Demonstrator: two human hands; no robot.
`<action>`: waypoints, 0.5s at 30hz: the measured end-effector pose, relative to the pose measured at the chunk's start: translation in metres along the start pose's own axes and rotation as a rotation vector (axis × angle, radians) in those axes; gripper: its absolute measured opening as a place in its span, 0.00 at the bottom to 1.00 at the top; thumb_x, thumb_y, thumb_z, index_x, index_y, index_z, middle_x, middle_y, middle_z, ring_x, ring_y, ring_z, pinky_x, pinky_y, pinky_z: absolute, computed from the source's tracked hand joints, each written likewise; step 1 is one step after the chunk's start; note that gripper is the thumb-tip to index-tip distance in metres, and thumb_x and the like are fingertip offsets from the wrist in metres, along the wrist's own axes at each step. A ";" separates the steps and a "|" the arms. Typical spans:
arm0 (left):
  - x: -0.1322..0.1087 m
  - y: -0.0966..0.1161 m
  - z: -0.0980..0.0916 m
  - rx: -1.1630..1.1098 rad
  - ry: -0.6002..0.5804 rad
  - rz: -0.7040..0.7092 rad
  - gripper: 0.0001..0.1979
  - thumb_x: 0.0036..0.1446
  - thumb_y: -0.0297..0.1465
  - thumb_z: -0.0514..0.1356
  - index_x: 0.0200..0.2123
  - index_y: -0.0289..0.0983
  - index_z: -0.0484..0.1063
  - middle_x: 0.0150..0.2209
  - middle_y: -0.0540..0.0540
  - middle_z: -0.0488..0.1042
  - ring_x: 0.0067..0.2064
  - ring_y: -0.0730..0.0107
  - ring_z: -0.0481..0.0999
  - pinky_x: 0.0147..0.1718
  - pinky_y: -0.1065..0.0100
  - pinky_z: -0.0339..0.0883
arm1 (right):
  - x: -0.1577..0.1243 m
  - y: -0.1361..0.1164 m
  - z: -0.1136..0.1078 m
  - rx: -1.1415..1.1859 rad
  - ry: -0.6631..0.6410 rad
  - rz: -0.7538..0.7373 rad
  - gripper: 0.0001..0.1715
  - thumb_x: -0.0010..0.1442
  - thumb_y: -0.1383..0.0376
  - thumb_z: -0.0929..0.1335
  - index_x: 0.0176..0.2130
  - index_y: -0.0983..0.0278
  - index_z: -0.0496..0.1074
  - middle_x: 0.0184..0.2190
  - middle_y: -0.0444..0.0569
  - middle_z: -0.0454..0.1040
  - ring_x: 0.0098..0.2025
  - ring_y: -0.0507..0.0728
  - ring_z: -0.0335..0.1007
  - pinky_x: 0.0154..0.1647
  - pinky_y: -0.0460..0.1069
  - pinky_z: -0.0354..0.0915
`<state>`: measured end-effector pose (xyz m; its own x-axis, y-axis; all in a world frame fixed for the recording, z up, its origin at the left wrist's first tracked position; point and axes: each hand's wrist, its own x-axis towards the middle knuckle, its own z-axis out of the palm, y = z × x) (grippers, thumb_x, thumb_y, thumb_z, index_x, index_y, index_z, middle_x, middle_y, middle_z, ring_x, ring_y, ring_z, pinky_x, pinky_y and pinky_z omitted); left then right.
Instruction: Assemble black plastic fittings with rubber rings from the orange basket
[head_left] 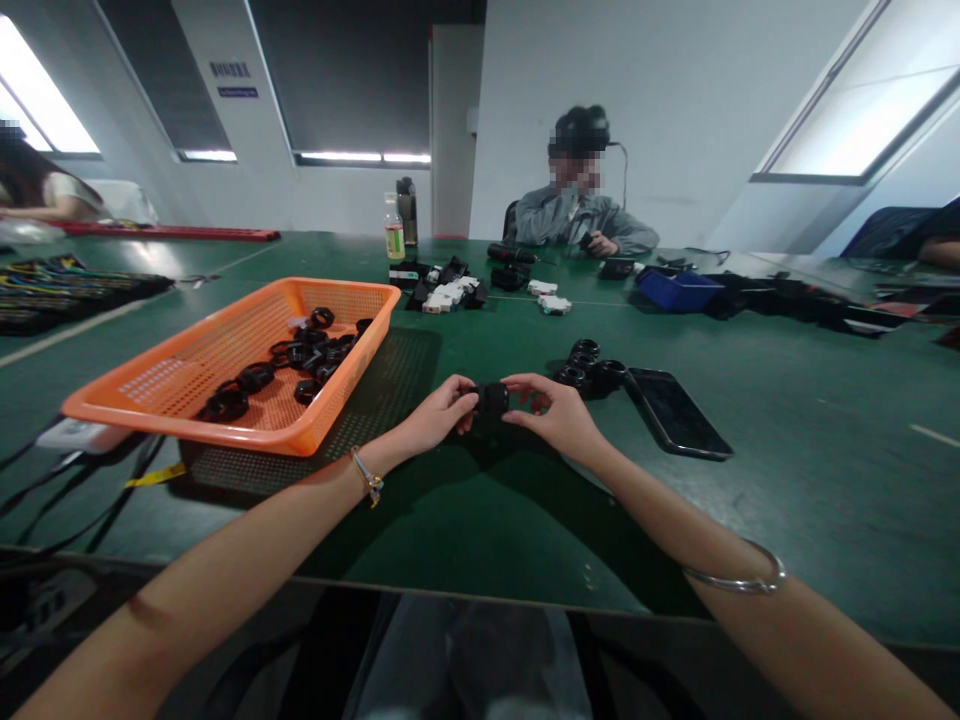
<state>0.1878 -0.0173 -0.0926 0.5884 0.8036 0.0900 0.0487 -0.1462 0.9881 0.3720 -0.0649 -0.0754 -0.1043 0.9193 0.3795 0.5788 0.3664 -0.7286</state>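
Observation:
Between my two hands, just above the green table (pixel 487 540), is a small black cylindrical part (pixel 493 400), its exact kind unclear. My left hand (pixel 448 410) pinches its left side between thumb and fingers. On the other side my right hand (pixel 551 410) curls around the part's right edge, thumb below and fingers above. Several black ring-shaped parts (pixel 589 368) lie clustered just beyond my right hand. To the left, an orange basket (pixel 352 390) holds more black rings (pixel 255 376).
A black smartphone (pixel 677 412) lies right of the ring cluster. Farther back are black and white parts (pixel 450 290), a bottle (pixel 394 230), a power drill (pixel 512 253) and a blue bin (pixel 680 290). A person (pixel 585 205) sits opposite. Cables (pixel 112 490) run beside the basket.

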 end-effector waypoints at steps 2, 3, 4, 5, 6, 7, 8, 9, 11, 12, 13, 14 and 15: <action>0.000 -0.002 -0.001 0.007 -0.002 0.003 0.05 0.56 0.32 0.51 0.34 0.36 0.57 0.19 0.57 0.62 0.20 0.79 0.63 0.21 0.74 0.58 | 0.000 0.000 0.000 -0.006 -0.003 0.006 0.21 0.43 0.67 0.71 0.41 0.63 0.73 0.33 0.46 0.77 0.28 0.52 0.67 0.27 0.47 0.61; 0.001 -0.003 -0.001 0.012 -0.001 0.007 0.06 0.56 0.32 0.51 0.34 0.36 0.57 0.19 0.57 0.62 0.20 0.79 0.63 0.21 0.74 0.58 | 0.000 0.000 0.000 -0.007 -0.004 0.009 0.21 0.44 0.67 0.71 0.41 0.63 0.73 0.33 0.46 0.77 0.28 0.53 0.67 0.27 0.47 0.62; 0.001 -0.004 -0.001 0.017 0.001 0.011 0.06 0.56 0.32 0.52 0.35 0.36 0.57 0.19 0.57 0.62 0.20 0.79 0.63 0.21 0.74 0.58 | 0.000 0.001 0.000 -0.008 -0.004 0.011 0.21 0.44 0.67 0.71 0.41 0.63 0.74 0.33 0.47 0.77 0.28 0.53 0.67 0.27 0.47 0.62; 0.001 -0.005 -0.001 0.023 0.002 0.015 0.06 0.56 0.32 0.52 0.35 0.36 0.57 0.19 0.57 0.62 0.20 0.79 0.63 0.21 0.74 0.57 | 0.000 0.001 0.000 -0.010 -0.003 0.012 0.21 0.44 0.66 0.71 0.42 0.63 0.74 0.33 0.47 0.77 0.27 0.52 0.67 0.27 0.47 0.62; 0.001 -0.005 -0.001 0.028 0.003 0.018 0.06 0.56 0.32 0.52 0.35 0.36 0.57 0.19 0.57 0.62 0.20 0.79 0.63 0.21 0.75 0.57 | 0.000 0.001 0.000 -0.013 -0.003 0.013 0.21 0.44 0.66 0.71 0.42 0.63 0.74 0.33 0.47 0.77 0.27 0.52 0.67 0.27 0.47 0.62; 0.001 -0.005 -0.001 0.029 0.004 0.021 0.06 0.56 0.32 0.52 0.35 0.36 0.57 0.19 0.57 0.62 0.20 0.79 0.63 0.21 0.75 0.57 | 0.000 0.001 0.000 -0.016 -0.002 0.013 0.21 0.44 0.66 0.71 0.42 0.63 0.74 0.33 0.47 0.77 0.27 0.52 0.66 0.27 0.47 0.62; 0.001 -0.005 -0.001 0.027 0.002 0.021 0.06 0.56 0.32 0.52 0.35 0.36 0.57 0.19 0.57 0.62 0.20 0.79 0.63 0.21 0.75 0.57 | 0.000 0.001 0.000 -0.019 -0.001 0.014 0.21 0.44 0.65 0.71 0.42 0.63 0.74 0.32 0.46 0.77 0.26 0.52 0.66 0.27 0.47 0.62; 0.000 -0.004 -0.001 0.021 0.001 0.019 0.06 0.56 0.32 0.52 0.35 0.36 0.57 0.19 0.57 0.62 0.20 0.79 0.63 0.21 0.75 0.58 | 0.000 0.002 0.000 -0.023 0.000 0.015 0.21 0.44 0.65 0.71 0.42 0.63 0.74 0.32 0.46 0.77 0.25 0.52 0.66 0.26 0.47 0.62; 0.000 -0.002 0.000 0.007 0.001 0.015 0.06 0.56 0.32 0.52 0.35 0.36 0.57 0.19 0.58 0.62 0.20 0.80 0.62 0.21 0.75 0.57 | 0.001 0.001 0.000 -0.032 0.000 0.017 0.21 0.45 0.64 0.71 0.42 0.63 0.74 0.32 0.46 0.78 0.24 0.51 0.65 0.26 0.47 0.62; 0.000 -0.001 0.000 0.002 0.003 0.013 0.06 0.56 0.32 0.52 0.34 0.36 0.57 0.19 0.58 0.62 0.19 0.80 0.62 0.21 0.75 0.57 | 0.001 0.001 0.000 -0.036 0.001 0.016 0.21 0.45 0.64 0.71 0.42 0.63 0.75 0.32 0.46 0.78 0.24 0.51 0.65 0.26 0.47 0.62; 0.000 0.000 0.001 0.001 0.005 0.012 0.06 0.55 0.32 0.52 0.34 0.36 0.57 0.19 0.58 0.62 0.19 0.80 0.62 0.21 0.74 0.57 | 0.001 0.001 -0.001 -0.038 0.001 0.014 0.21 0.45 0.64 0.71 0.42 0.62 0.75 0.32 0.46 0.78 0.24 0.51 0.65 0.26 0.47 0.62; 0.000 0.000 0.001 0.002 0.008 0.011 0.06 0.55 0.32 0.53 0.34 0.36 0.57 0.19 0.58 0.62 0.19 0.80 0.62 0.21 0.74 0.58 | 0.001 0.001 -0.001 -0.039 0.001 0.011 0.21 0.45 0.63 0.71 0.42 0.62 0.75 0.32 0.46 0.78 0.25 0.51 0.65 0.26 0.47 0.62; 0.000 0.001 0.001 0.004 0.010 0.010 0.07 0.55 0.32 0.53 0.34 0.36 0.57 0.19 0.58 0.62 0.19 0.80 0.62 0.21 0.74 0.58 | 0.001 0.001 -0.001 -0.036 0.002 0.009 0.21 0.45 0.63 0.71 0.42 0.62 0.75 0.32 0.47 0.78 0.25 0.52 0.66 0.26 0.47 0.62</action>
<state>0.1883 -0.0181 -0.0921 0.5805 0.8080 0.1010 0.0458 -0.1562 0.9867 0.3731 -0.0643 -0.0751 -0.0972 0.9223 0.3740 0.6083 0.3525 -0.7111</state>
